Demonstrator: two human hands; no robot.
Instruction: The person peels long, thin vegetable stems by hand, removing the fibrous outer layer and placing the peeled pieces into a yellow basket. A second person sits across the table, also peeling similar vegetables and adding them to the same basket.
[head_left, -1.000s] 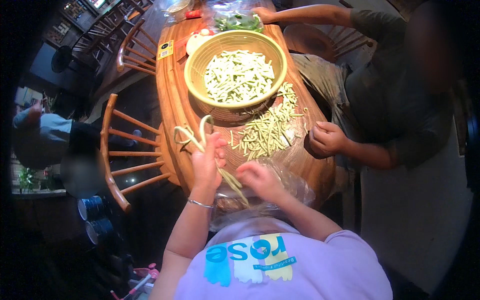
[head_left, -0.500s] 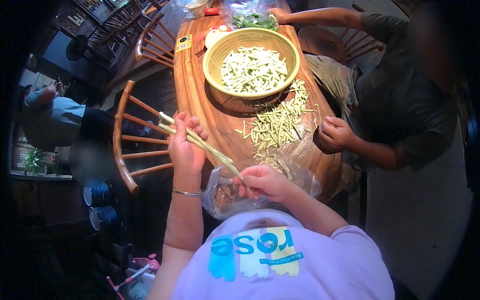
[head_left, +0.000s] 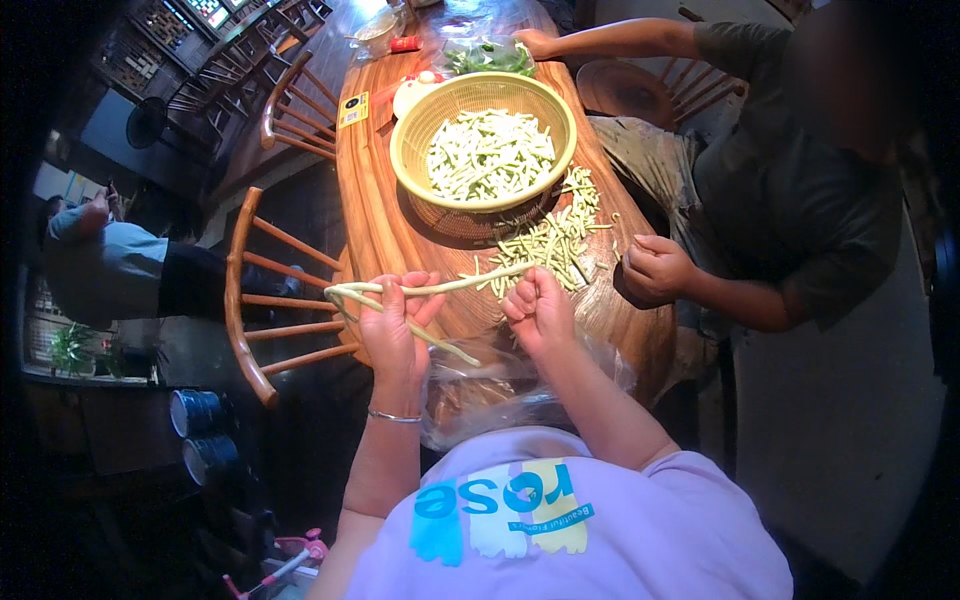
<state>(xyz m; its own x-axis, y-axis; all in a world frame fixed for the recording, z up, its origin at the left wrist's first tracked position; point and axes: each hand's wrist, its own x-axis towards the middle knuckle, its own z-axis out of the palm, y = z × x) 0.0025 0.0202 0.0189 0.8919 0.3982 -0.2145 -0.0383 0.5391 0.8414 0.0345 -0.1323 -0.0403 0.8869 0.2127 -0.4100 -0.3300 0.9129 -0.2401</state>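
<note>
Pale green long beans (head_left: 458, 285) stretch between my two hands over the near end of the wooden table. My left hand (head_left: 393, 325), with a bracelet on its wrist, is closed round the beans; one loops out to its left and another end hangs toward me. My right hand (head_left: 541, 312) pinches the far tip of one bean. Beyond them, a yellow colander (head_left: 486, 205) holds many short bean pieces (head_left: 490, 155). A loose pile of bean pieces (head_left: 545, 243) lies on the table before it. Under my hands is a clear plastic bag (head_left: 590, 375), its contents hard to make out.
A co-worker sits at the right, one hand (head_left: 657, 270) curled at the table edge, the other by a bag of green vegetables (head_left: 490, 58). Wooden chairs (head_left: 243, 300) stand at the left. A yellow card (head_left: 353, 108) and a red item (head_left: 405, 44) lie on the table (head_left: 365, 210).
My right hand has moved up and away from me, drawing one bean out straight to the right. My left hand has shifted slightly right and nearer me, still holding the beans.
</note>
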